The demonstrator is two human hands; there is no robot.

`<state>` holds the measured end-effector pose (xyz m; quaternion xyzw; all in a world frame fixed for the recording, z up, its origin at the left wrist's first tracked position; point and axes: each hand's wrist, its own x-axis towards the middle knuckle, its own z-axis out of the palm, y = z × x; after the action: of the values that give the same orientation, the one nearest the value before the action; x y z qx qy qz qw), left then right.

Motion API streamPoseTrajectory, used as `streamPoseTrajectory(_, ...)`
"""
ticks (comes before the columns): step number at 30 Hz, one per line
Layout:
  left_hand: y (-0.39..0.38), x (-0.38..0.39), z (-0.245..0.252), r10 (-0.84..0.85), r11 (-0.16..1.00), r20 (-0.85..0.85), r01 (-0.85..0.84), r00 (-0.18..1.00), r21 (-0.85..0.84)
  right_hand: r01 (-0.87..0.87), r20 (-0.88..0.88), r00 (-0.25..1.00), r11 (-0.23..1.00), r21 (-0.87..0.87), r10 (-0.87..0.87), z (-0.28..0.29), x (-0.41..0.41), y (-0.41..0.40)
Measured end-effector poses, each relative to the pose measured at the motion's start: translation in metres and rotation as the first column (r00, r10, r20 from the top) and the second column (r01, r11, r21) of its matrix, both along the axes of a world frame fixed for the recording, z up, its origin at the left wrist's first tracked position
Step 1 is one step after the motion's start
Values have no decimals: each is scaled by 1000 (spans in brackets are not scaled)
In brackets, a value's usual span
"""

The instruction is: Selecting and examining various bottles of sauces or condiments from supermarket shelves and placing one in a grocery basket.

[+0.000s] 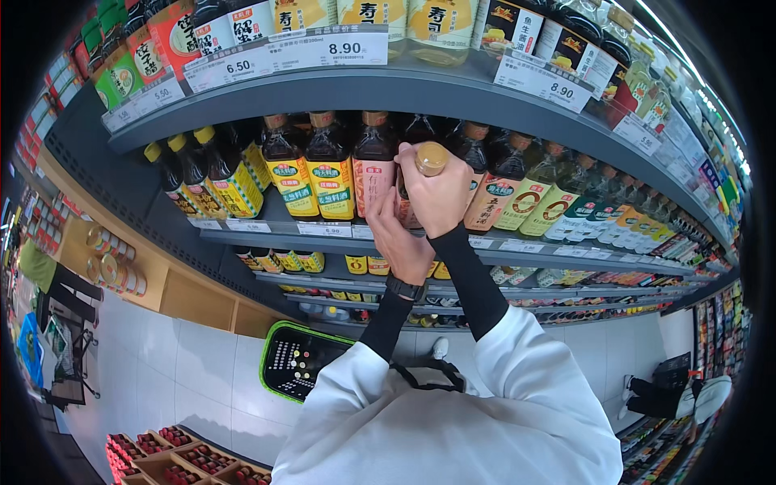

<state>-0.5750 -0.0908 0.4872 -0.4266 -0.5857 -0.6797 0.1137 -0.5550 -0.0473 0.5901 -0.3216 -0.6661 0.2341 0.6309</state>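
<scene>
Both my hands are at the middle shelf, among dark bottles with brown caps. My right hand (438, 191) is closed around the neck of a bottle whose gold-coloured cap (431, 159) shows above the fist; the rest of that bottle is largely hidden by my hands. Lower and to the left, my left hand (400, 242) has its fingers raised against the lower part of a bottle; whether it grips the same one I cannot tell. Just left of the hands stands a pink-labelled bottle (373, 176), beside two yellow-labelled bottles (329, 176).
An upper shelf edge (424, 88) with price tags juts out above the hands. A black shopping basket with a green rim (264, 357) is on the floor at the left. Another person (685, 397) is at the far right, and a shopping cart (70, 357) at the far left.
</scene>
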Motion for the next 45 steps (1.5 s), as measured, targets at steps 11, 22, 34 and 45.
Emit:
streamPoseTrajectory(11, 14, 5, -1, 132, 991, 4, -132, 991, 30, 57, 77, 995, 998, 23, -59, 6, 1, -3)
streamPoseTrajectory(22, 12, 6, 10, 178, 984, -29, -178, 984, 8, -47, 348, 930, 902, 428, -116, 30, 43, -7)
streamPoseTrajectory(34, 15, 4, -8, 137, 991, -98, -137, 986, 6, 28, 599, 768, 947, 320, -225, 42, 32, 21)
streamPoseTrajectory(45, 14, 8, -16, 133, 990, -139, -140, 981, -36, 23, 531, 804, 906, 423, -268, 42, 30, 28)
